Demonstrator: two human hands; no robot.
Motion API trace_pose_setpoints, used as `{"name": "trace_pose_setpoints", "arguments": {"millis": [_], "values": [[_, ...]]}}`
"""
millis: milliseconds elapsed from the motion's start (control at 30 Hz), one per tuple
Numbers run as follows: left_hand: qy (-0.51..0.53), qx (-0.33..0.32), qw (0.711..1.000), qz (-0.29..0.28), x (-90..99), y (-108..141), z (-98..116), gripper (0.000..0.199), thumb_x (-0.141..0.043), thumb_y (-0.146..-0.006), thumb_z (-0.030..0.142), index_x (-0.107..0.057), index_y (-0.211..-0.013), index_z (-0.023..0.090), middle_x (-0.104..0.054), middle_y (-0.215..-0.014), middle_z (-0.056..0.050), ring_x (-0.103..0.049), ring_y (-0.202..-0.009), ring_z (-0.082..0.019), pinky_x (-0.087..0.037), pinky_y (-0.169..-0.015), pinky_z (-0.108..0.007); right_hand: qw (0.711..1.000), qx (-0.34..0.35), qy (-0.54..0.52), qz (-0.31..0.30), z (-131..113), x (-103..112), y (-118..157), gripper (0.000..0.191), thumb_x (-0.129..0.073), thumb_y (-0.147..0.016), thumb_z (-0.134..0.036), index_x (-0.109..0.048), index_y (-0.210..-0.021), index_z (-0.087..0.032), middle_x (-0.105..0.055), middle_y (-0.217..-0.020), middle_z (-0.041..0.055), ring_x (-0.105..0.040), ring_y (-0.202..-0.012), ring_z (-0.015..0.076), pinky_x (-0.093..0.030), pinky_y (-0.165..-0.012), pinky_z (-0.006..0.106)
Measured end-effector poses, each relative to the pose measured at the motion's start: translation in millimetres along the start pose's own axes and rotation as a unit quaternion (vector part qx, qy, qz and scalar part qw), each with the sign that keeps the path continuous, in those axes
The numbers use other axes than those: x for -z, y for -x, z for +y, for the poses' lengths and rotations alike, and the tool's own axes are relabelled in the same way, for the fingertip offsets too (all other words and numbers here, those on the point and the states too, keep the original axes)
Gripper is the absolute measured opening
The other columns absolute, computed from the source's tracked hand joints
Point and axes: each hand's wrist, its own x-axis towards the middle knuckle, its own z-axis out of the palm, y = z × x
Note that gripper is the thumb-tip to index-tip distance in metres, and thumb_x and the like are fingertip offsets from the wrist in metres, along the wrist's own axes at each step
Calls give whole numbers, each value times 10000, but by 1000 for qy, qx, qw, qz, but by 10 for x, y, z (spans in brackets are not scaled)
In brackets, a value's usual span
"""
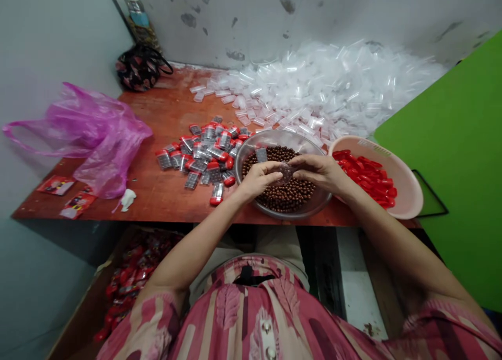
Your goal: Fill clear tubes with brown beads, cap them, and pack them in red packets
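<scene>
Over a clear bowl [283, 214] of brown beads [288, 199], my left hand [259, 180] pinches a small clear plastic case [286, 173]. From the other side my right hand [318, 172] has its thumb and fingers closed at the case's edge; whether they also hold a bead cannot be seen. Another small transparent case [261, 155] lies on the beads behind my left hand. Left of the bowl is a heap of filled cases with red caps [214, 152]. To the right, a pink basin [410, 199] holds loose red caps [366, 176].
A large pile of clear empty cases [333, 82] spreads along the wall. On the orange-red table [164, 195] lie a purple plastic bag [105, 140], printed cards [78, 202] and a dark floral bag [138, 69]. Below stands a box of red items [133, 268]. A green panel [458, 140] borders the right.
</scene>
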Motion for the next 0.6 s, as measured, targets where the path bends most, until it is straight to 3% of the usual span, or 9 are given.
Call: {"name": "trace_pose_setpoints", "arguments": {"millis": [167,267,400,500,567,600], "values": [[-88,-21,996,2,14,15,28,365,-679,-735,364,-714,-1038,163,-725,-1072,-88,-662,-1018,-253,-533,-901,-387,1000,3,-17,-17,28,-12,3,196,-686,-758,-339,-662,-886,-193,-681,-822,18,-626,-760,165,-485,-727,275],[-119,-20,992,40,22,36,26,353,-686,-737,362,-715,-1025,160,-720,-1078,-97,-652,-1042,-260,-532,-914,-393,996,-32,-74,23,43,-91,83,212,-680,-759,-354,-637,-871,-179,-653,-744,-3,-602,-666,138,-474,-648,248],[-60,23,995,77,17,72,44,421,-723,-716,390,-691,-1070,165,-699,-1126,-99,-657,-1027,-261,-566,-865,-393,997,-61,-43,22,63,-102,278,298,-694,-757,-357,-658,-997,-184,-704,-827,6,-644,-758,153,-486,-734,264],[-20,54,996,73,-12,94,91,470,-742,-703,411,-672,-1105,180,-698,-1109,-87,-671,-984,-253,-590,-816,-390,992,-92,20,80,203,139,428,324,-656,-791,-352,-666,-1078,-201,-728,-953,22,-660,-878,175,-479,-827,286],[-17,64,995,72,-32,92,116,473,-745,-702,424,-669,-1103,185,-702,-1075,-75,-679,-950,-239,-597,-801,-381,971,-142,92,170,422,427,501,263,-578,-842,-331,-690,-1030,-186,-727,-991,48,-656,-899,189,-473,-837,298],[-19,66,995,74,-40,86,122,471,-745,-701,432,-669,-1096,186,-703,-1061,-70,-682,-934,-231,-598,-799,-377,955,-178,148,184,567,588,527,249,-548,-859,-311,-701,-1003,-177,-729,-976,62,-655,-874,197,-469,-832,309]]}}
